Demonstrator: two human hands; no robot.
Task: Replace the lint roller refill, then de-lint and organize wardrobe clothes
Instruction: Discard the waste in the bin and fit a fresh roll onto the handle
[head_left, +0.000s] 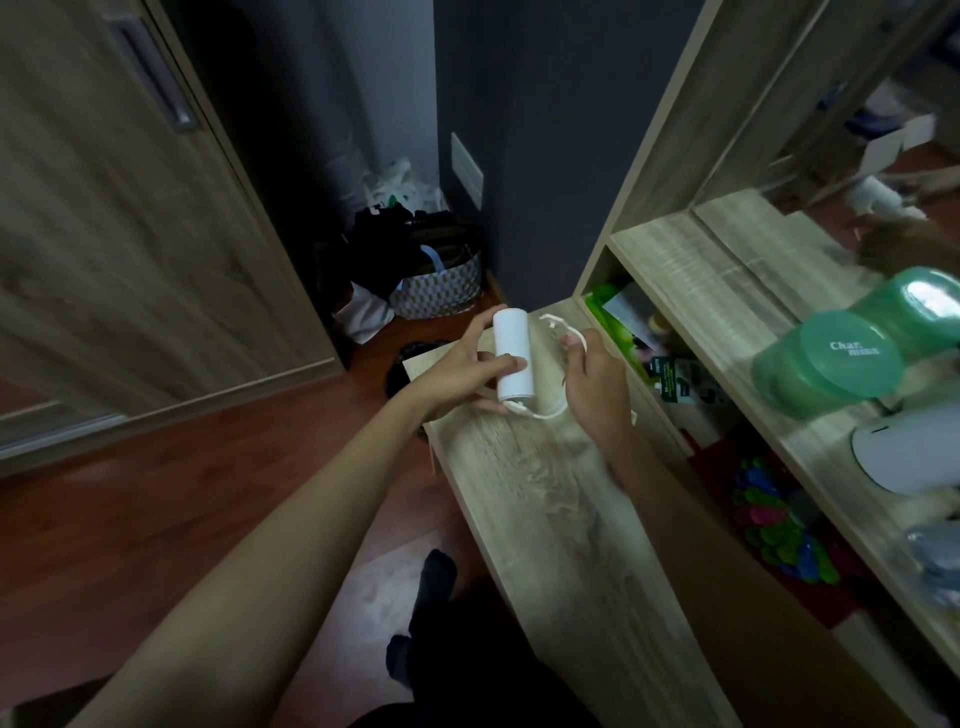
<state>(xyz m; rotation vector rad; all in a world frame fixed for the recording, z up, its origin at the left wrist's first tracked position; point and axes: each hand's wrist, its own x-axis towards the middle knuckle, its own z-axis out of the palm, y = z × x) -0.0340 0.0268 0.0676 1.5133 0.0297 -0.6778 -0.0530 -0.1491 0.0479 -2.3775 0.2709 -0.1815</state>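
You stood in a lived-in home, in a bedroom or dressing corner. At nine o'clock rose a wood-grain wardrobe door (130, 208) over reddish wooden flooring (171, 467), and at twelve o'clock bags (436, 280) sat heaped against a grey wall (545, 130). At three o'clock a shelf unit (717, 291) held a green tub (831, 364) and household clutter.

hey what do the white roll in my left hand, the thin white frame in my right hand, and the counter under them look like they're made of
White roll: probably paper, matte and smooth, evenly white with no shine.
Thin white frame: likely plastic, possibly coated wire; slim, curved, slightly glossy.
Counter: wood-look laminate or veneer, pale printed-looking grain with a soft sheen.
The left hand holds the roll; the right hand holds the frame.
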